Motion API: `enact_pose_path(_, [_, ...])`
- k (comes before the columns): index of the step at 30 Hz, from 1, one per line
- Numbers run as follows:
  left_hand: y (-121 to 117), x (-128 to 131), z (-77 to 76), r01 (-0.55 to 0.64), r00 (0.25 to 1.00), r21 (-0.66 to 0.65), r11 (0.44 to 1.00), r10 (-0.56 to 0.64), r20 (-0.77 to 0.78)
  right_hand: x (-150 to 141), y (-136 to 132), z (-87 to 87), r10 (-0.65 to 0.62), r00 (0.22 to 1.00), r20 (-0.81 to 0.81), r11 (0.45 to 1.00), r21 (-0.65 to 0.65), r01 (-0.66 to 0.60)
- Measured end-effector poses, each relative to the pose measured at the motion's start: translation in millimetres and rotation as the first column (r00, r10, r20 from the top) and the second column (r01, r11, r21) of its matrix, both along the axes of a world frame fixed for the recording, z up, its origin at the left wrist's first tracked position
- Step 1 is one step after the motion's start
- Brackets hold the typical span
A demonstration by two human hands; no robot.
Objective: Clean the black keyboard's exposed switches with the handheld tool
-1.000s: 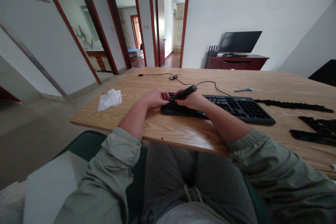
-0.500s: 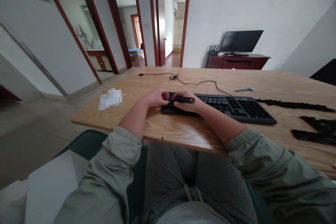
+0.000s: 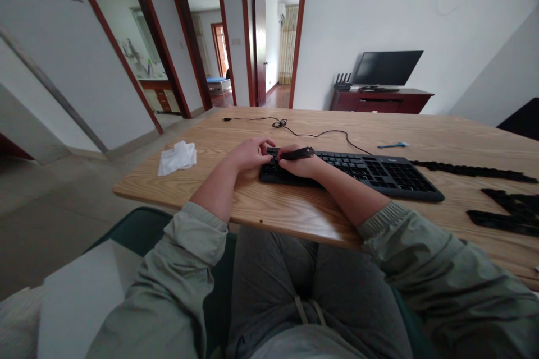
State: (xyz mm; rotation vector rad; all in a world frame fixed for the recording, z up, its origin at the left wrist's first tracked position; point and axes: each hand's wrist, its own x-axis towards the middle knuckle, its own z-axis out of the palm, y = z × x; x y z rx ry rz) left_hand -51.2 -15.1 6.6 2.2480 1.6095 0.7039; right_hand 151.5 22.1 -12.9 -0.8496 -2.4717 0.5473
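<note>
The left hand (image 3: 250, 154) curls down onto the keys at the left end of the black keyboard (image 3: 379, 175), its grip unclear. The right hand (image 3: 300, 168) grips a black pen-shaped tool (image 3: 297, 153), held across its fingers just above the keys, narrow end toward the left hand.

A pale wooden table (image 3: 236, 202) holds a black keyboard (image 3: 379, 176), white tissue (image 3: 177, 159), and black cable (image 3: 252, 118).

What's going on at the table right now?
A person is working at the left end of a black keyboard on a wooden table. Their right hand holds a dark pen-like tool over the keys, and their left hand rests on the keys beside it. A white tissue lies left of the keyboard, a loose cable behind it, and black strips to its right.
</note>
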Motion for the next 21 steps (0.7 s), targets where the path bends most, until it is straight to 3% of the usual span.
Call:
enact_pose_path(8, [3,-6,-1.6,0.012,1.0,0.019,1.0,-0.012,-0.016,0,3,2.8,0.024,1.0,0.018,1.0,0.015,-0.024])
enact_pose_path(21, [1,-6,1.9,0.022,0.999,-0.055,0.998,-0.024,-0.034,-8,8,18.9,0.188,0.974,0.127,0.982,-0.044,-0.184])
